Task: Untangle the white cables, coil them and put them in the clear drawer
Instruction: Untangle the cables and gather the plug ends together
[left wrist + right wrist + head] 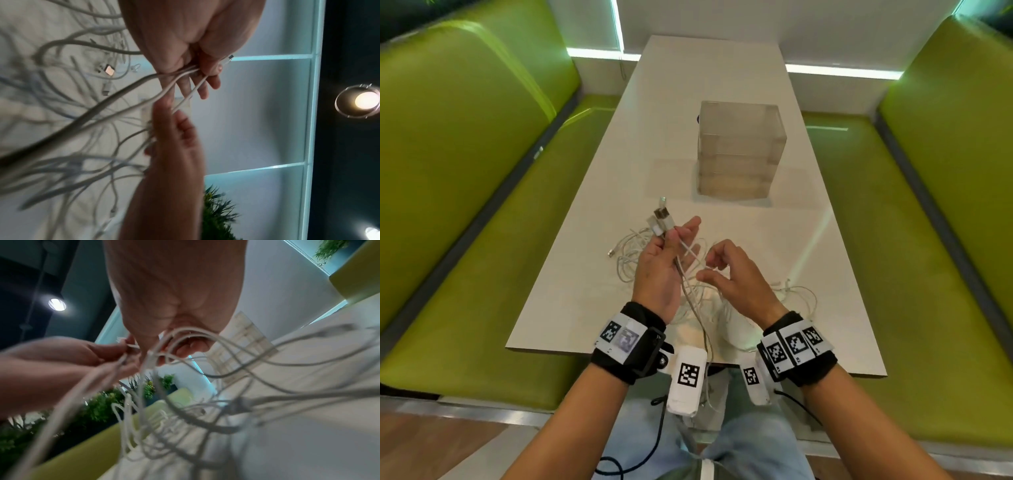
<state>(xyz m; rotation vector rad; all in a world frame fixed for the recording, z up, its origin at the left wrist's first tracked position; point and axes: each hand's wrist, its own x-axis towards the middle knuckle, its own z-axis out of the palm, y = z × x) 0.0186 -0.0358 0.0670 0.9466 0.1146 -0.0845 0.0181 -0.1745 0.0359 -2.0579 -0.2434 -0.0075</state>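
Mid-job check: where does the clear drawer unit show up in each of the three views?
Head: clear drawer unit stands upper centre on the table, beyond both hands.
Left wrist: not identifiable.
Right wrist: right of centre, tilted, behind cable loops.
Shared landmark: the white cables.

No readable text; wristband markers (793,345) bear only patterns

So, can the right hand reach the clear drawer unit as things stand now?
Probably yes, but not freely. The table between the right hand and the clear drawer unit is bare, so the way is open. But its fingers are hooked in the white cables, which would drag along.
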